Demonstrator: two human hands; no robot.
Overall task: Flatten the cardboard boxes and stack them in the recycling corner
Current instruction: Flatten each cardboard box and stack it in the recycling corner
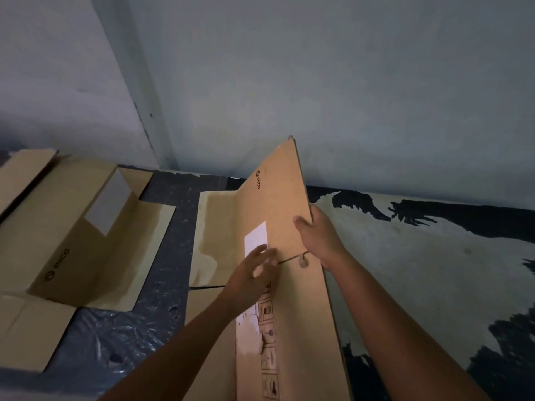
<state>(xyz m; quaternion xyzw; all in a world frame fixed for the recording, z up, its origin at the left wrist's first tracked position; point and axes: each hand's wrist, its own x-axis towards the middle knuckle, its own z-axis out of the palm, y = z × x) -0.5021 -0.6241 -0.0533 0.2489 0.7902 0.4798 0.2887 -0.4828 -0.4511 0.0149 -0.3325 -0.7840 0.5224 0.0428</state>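
A brown cardboard box (278,198) with a white label and a printed logo lies mostly flat on the floor in the middle, one panel tilted up toward the wall. My right hand (317,234) grips the right edge of that raised panel, thumb on the front face. My left hand (254,274) lies with spread, straight fingers on the box face by the white label. A second box (72,233), opened out and partly flattened, sits on the floor at the left.
Two pale walls (347,82) meet in a corner just behind the boxes. The floor (162,256) is dark and worn, with a pale scuffed patch (405,256) to the right of the held box.
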